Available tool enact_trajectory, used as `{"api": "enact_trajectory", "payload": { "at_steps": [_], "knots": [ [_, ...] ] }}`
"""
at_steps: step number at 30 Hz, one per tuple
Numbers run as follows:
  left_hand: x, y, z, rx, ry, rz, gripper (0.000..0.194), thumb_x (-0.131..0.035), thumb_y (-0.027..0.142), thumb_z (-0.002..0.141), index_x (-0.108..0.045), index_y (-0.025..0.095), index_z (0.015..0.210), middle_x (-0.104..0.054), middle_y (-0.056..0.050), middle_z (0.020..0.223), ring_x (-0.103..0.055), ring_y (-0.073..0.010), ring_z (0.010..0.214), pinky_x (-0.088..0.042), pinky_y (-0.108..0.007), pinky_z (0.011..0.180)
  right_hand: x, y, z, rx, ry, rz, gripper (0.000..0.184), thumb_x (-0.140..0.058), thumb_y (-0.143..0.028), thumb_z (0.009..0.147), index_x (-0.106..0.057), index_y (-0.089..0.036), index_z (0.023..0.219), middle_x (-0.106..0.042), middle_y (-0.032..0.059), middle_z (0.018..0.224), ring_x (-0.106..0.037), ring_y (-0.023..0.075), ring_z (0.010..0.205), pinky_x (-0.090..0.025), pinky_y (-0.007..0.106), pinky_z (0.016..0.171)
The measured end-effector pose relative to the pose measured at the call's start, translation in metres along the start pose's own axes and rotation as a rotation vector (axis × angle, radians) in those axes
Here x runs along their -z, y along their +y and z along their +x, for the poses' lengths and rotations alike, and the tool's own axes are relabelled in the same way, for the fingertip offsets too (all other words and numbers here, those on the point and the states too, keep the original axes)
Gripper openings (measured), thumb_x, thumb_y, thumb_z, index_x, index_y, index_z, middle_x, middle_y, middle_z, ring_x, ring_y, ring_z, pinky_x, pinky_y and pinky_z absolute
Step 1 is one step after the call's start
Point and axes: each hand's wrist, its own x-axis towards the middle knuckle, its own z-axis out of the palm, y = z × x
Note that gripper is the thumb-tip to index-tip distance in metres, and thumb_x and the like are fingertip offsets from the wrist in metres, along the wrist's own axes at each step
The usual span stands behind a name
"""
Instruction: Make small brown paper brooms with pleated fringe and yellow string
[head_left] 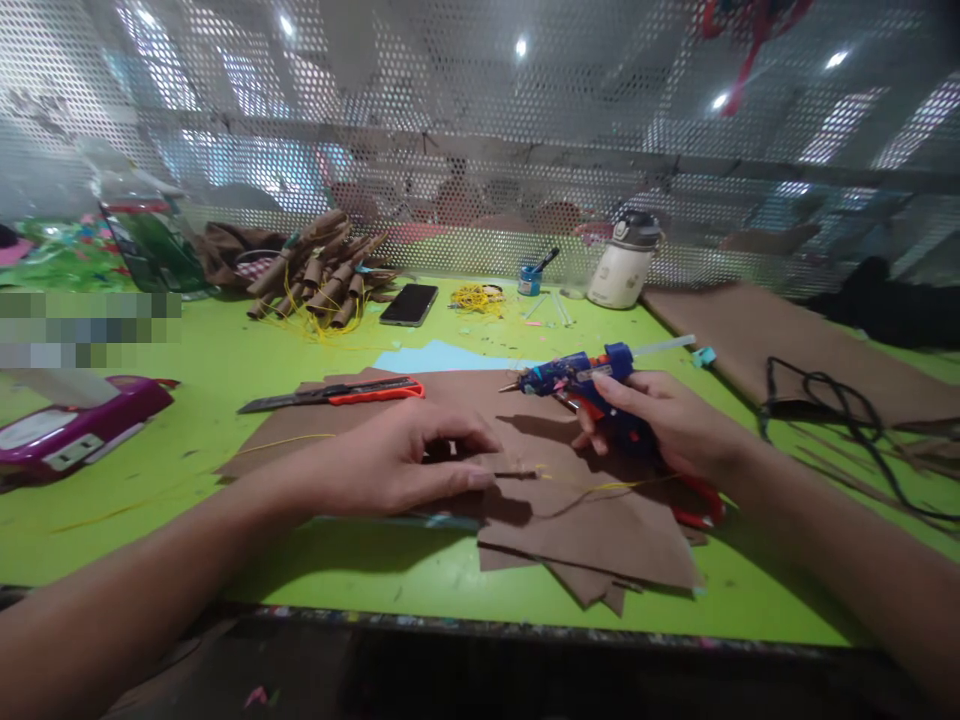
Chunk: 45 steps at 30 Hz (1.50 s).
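Observation:
My right hand (667,415) grips a blue hot glue gun (574,372), its metal nozzle pointing left and a clear glue stick (664,346) out of its back. Pinched between the thumb and fingers of my left hand (420,455) is a small strip of brown paper (514,468). A thin yellow string (615,486) runs rightward near that strip. Under both hands lie brown paper sheets (600,545), overlapping. A box cutter (337,393) with an orange-red edge rests on the paper behind my left hand. Red handles (701,505), perhaps of scissors, show partly below my right hand.
Rolled brown paper tubes (322,275) are heaped at the back left, beside a phone (409,305) and yellow string (478,297). A white bottle (621,262) stands at the back. A purple device (82,425) sits left; a black cord (832,400) curls at right.

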Motion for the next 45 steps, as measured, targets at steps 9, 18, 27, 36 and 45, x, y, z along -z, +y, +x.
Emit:
{"api": "enact_trajectory", "payload": {
  "at_steps": [9,18,27,36,45],
  "knots": [
    [-0.007,0.001,0.002,-0.050,-0.048,0.137,0.028,-0.051,0.037,0.089,-0.065,0.017,0.104,-0.068,-0.005,0.092,-0.062,-0.0157,0.081,-0.046,-0.023,0.069,-0.011,0.005,0.008,0.044,0.000,0.138,0.033,-0.060,-0.046,0.082,-0.058,-0.014,0.073,-0.061,0.0028,0.058,-0.061,0.0154,0.053,-0.054,0.031,0.055],
    [-0.006,-0.001,0.004,0.020,-0.077,0.177,0.034,-0.045,0.044,0.090,-0.065,0.020,0.102,-0.068,-0.004,0.093,-0.061,-0.0160,0.083,-0.044,-0.024,0.071,0.021,-0.012,0.026,0.257,0.176,-0.310,0.044,-0.047,-0.053,0.087,-0.062,-0.013,0.074,-0.065,0.0075,0.068,-0.062,0.0150,0.060,-0.049,0.028,0.061],
    [-0.007,-0.006,0.006,0.053,-0.067,0.054,0.039,-0.044,0.049,0.089,-0.064,0.016,0.096,-0.068,-0.006,0.087,-0.060,-0.0154,0.074,-0.043,-0.023,0.061,0.119,0.011,0.053,0.258,0.583,-1.194,0.028,-0.063,-0.020,0.071,-0.067,-0.016,0.098,-0.067,0.0110,0.100,-0.060,0.0255,0.093,-0.044,0.034,0.081],
    [-0.006,-0.007,0.007,0.023,-0.043,0.102,0.037,-0.047,0.047,0.088,-0.065,0.016,0.098,-0.068,-0.005,0.087,-0.059,-0.0153,0.075,-0.043,-0.023,0.065,0.159,0.017,0.068,0.152,0.469,-1.335,0.032,-0.072,-0.015,0.063,-0.072,-0.013,0.095,-0.066,0.0136,0.102,-0.058,0.0291,0.099,-0.044,0.036,0.086],
    [-0.005,-0.007,0.008,0.010,-0.037,0.086,0.039,-0.048,0.048,0.087,-0.066,0.017,0.100,-0.068,-0.007,0.090,-0.060,-0.0179,0.078,-0.045,-0.026,0.067,0.042,-0.005,-0.049,0.379,0.188,-1.142,0.039,-0.060,-0.038,0.082,-0.060,-0.020,0.117,-0.061,0.0113,0.114,-0.055,0.0261,0.107,-0.044,0.043,0.094]
  ]
}}
